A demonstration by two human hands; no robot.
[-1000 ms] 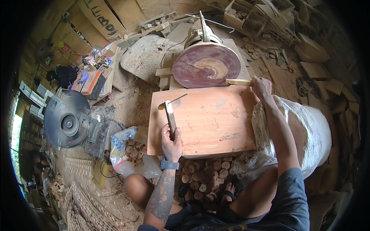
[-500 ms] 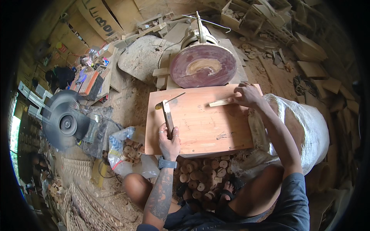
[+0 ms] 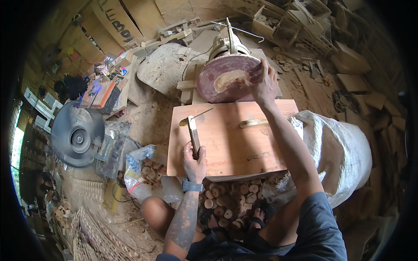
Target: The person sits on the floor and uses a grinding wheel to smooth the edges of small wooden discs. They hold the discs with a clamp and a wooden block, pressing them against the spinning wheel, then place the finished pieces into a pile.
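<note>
My left hand (image 3: 195,166) is closed around the dark wooden handle of a bevel gauge (image 3: 193,132), held above the left part of a flat wooden board (image 3: 222,152). A thin dark blade crosses the handle's far end, with a yellowish fitting beside it. My right hand (image 3: 264,85) is raised at the right edge of the reddish-brown sanding disc (image 3: 213,74), its fingers stretched out; contact with the disc is hard to tell. A short pale wood strip (image 3: 252,123) lies on the board, partly covered by my right forearm.
Right of the board stands a bulky white sack (image 3: 344,152). A fan (image 3: 79,140) is at the left, by a cluttered bench (image 3: 102,93). Round wooden discs (image 3: 222,202) lie by my feet, and a plastic bag (image 3: 139,167) of wood pieces sits left of them.
My right hand has left the pale wood strip on the board and moved away from me to the sanding disc. My left hand still grips the bevel gauge. The whole view has shifted slightly.
</note>
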